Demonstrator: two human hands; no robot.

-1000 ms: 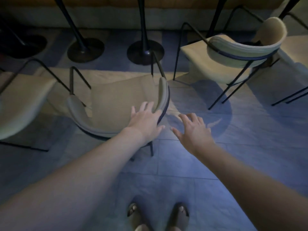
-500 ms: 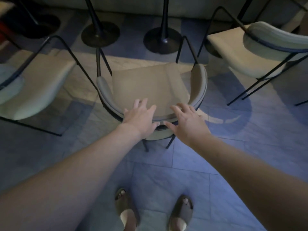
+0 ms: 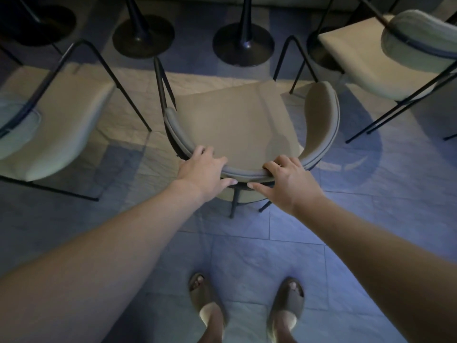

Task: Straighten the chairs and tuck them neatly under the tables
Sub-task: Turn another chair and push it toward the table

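Note:
A beige chair point(image 3: 235, 120) with a curved backrest and thin black legs stands right in front of me, its seat facing the black table pedestals. My left hand point(image 3: 201, 170) grips the left part of the backrest, fingers over the top and thumb under the rim. My right hand point(image 3: 286, 179) grips the right part of the same backrest in the same way. A second beige chair point(image 3: 57, 125) stands to the left, and a third point(image 3: 385, 55) is at the upper right, turned at an angle.
Two round black pedestal bases point(image 3: 143, 37) point(image 3: 243, 42) stand on the tiled floor just beyond the middle chair; another dark base point(image 3: 42, 23) is at the far left. My feet in sandals point(image 3: 247, 308) are below on blue-grey tiles.
Both hands went from open above the backrest to gripping it. The chair now sits squarer to me and centred, and the view has come closer over it.

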